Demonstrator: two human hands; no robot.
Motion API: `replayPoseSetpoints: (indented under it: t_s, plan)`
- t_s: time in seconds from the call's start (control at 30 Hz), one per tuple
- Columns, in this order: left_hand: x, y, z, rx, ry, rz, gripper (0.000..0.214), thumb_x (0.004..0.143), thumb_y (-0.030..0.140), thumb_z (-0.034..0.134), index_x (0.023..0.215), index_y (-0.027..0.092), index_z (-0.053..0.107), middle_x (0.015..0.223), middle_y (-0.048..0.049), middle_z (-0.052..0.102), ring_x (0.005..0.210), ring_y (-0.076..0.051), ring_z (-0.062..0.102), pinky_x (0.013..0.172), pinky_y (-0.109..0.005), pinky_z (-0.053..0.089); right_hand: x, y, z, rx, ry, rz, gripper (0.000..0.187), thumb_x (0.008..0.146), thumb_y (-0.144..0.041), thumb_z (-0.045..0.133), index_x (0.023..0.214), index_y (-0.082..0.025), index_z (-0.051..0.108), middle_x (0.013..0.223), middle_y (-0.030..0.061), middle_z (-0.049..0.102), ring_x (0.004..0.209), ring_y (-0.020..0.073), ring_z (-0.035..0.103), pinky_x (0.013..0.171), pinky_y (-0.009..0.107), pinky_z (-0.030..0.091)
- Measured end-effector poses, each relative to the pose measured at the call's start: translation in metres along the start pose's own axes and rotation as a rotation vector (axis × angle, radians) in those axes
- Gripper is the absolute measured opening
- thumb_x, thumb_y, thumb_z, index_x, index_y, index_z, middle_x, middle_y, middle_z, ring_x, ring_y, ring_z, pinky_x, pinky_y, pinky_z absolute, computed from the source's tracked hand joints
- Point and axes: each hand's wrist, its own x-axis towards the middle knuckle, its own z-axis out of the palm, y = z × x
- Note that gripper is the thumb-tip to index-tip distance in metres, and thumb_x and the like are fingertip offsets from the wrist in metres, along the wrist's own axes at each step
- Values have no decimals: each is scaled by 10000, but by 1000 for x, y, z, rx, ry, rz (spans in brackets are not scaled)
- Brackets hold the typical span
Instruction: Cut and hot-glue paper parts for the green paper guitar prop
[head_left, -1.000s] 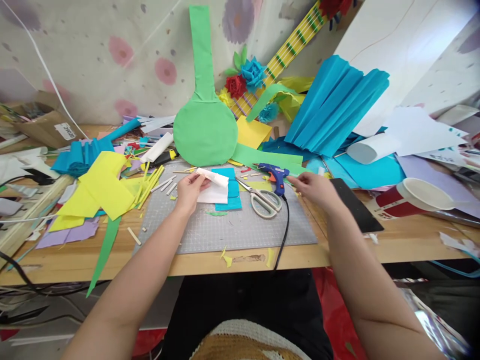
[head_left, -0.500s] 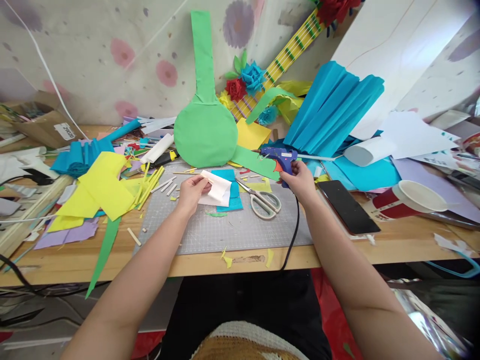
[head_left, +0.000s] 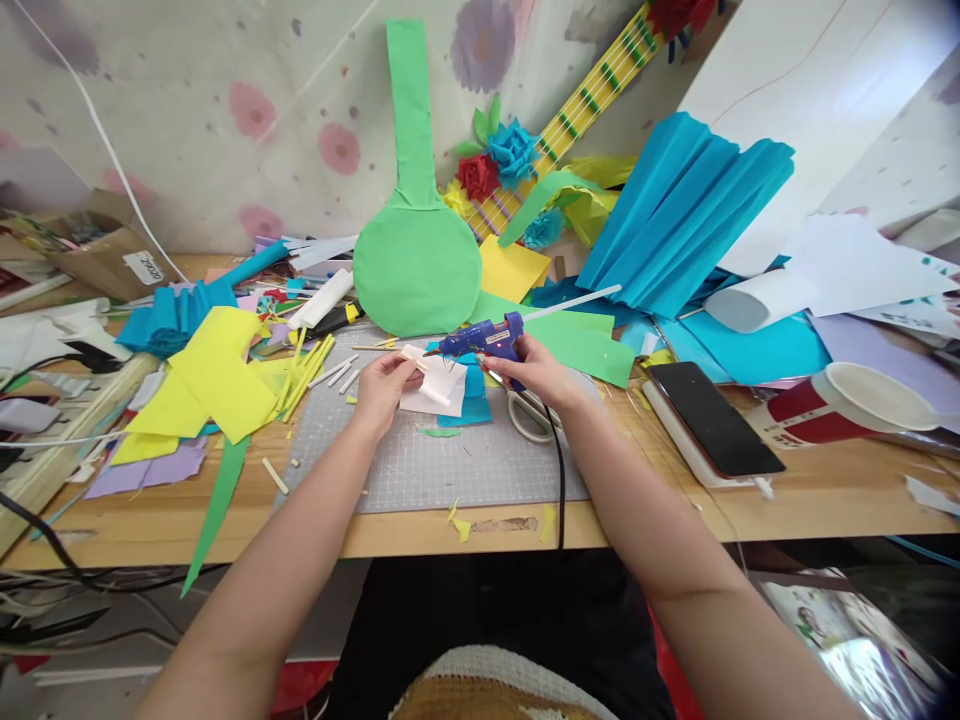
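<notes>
My left hand [head_left: 384, 384] pinches a curled piece of white paper [head_left: 437, 384] over the grey cutting mat [head_left: 442, 462]. A blue sheet [head_left: 475, 392] lies under the white paper. My right hand [head_left: 536, 374] grips a blue hot glue gun [head_left: 484, 338] with its nozzle pointing left at the paper's upper edge, and a white glue stick juts out behind it. The gun's black cord [head_left: 559, 478] runs down over the table's front edge. Scissors [head_left: 526, 415] lie on the mat, partly hidden under my right wrist.
A green paddle-shaped paper form [head_left: 416, 255] leans against the wall. Pleated blue paper [head_left: 679, 220] stands at the right, yellow sheets [head_left: 217, 375] at the left. A black phone [head_left: 711, 418] and a red paper cup [head_left: 840, 400] lie to the right. Paper scraps litter the wooden table [head_left: 225, 515].
My right hand picked up the glue gun from the mat's far edge and brought it left to the white paper. My left hand kept hold of the paper.
</notes>
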Motion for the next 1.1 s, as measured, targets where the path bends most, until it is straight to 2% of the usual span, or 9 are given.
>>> replayPoseSetpoints:
  t_s: [0.1, 0.2, 0.33, 0.47, 0.53, 0.63, 0.83, 1.0, 1.1]
  plan:
    - [2, 1, -1, -18, 1, 9, 179, 543, 253, 667, 672, 140, 618, 658, -6, 616, 609, -105, 578, 668, -257, 471, -3, 8, -2, -19, 71, 45, 378, 606, -464, 685, 790, -171, 533, 607, -26, 536, 489, 73, 444, 433, 218, 363]
    - [9, 0, -5, -49, 58, 30, 172, 538, 233, 646, 690, 165, 601, 653, 22, 601, 592, -96, 564, 633, -238, 454, -4, 11, -4, 71, 117, 48, 380, 614, -485, 670, 773, -178, 513, 528, -58, 476, 464, 65, 416, 443, 215, 358]
    - [19, 0, -12, -100, 112, 154, 157, 560, 240, 613, 706, 194, 579, 701, 30, 614, 660, -108, 578, 649, -229, 448, -2, 10, -1, 144, 166, 41, 384, 612, -482, 665, 780, -176, 506, 581, -45, 520, 479, 59, 421, 446, 206, 349]
    - [18, 3, -9, -112, -33, 229, 203, 579, 270, 626, 771, 205, 617, 755, 14, 635, 697, -119, 586, 672, -235, 455, 1, 12, 3, 221, 241, -38, 337, 626, -447, 664, 766, -178, 517, 599, -44, 530, 473, 53, 421, 445, 203, 341]
    - [15, 1, -5, -65, -123, 197, 230, 596, 288, 636, 809, 204, 642, 762, 7, 641, 680, -117, 582, 665, -239, 461, 1, 12, 3, 243, 251, -88, 298, 649, -431, 652, 745, -177, 528, 577, -45, 519, 470, 53, 417, 451, 205, 338]
    - [13, -5, -1, 44, -185, 85, 237, 588, 282, 665, 801, 180, 662, 740, 0, 644, 634, -105, 574, 642, -237, 468, -1, 11, 1, 216, 201, -93, 288, 656, -436, 646, 724, -176, 545, 590, -32, 542, 470, 55, 422, 455, 210, 343]
    - [15, -10, -4, 69, -174, -100, 285, 535, 252, 723, 794, 149, 664, 751, -38, 679, 625, -133, 618, 631, -265, 495, -7, 8, 0, -88, -17, 48, 323, 617, -443, 672, 765, -166, 594, 634, 7, 607, 490, 93, 480, 478, 241, 391]
    - [13, -4, -8, 62, -144, -161, 367, 520, 251, 751, 867, 159, 675, 805, -60, 694, 636, -136, 638, 622, -256, 499, -7, 11, -4, -242, -1, -27, 327, 638, -430, 661, 847, -182, 615, 774, 25, 652, 672, 154, 575, 626, 297, 464]
    - [12, -1, -9, 56, -148, -192, 374, 513, 243, 760, 869, 159, 678, 795, -61, 696, 646, -141, 644, 639, -264, 504, -7, 10, -7, -296, -5, -40, 333, 650, -439, 650, 863, -184, 619, 764, 19, 653, 724, 170, 585, 677, 314, 469]
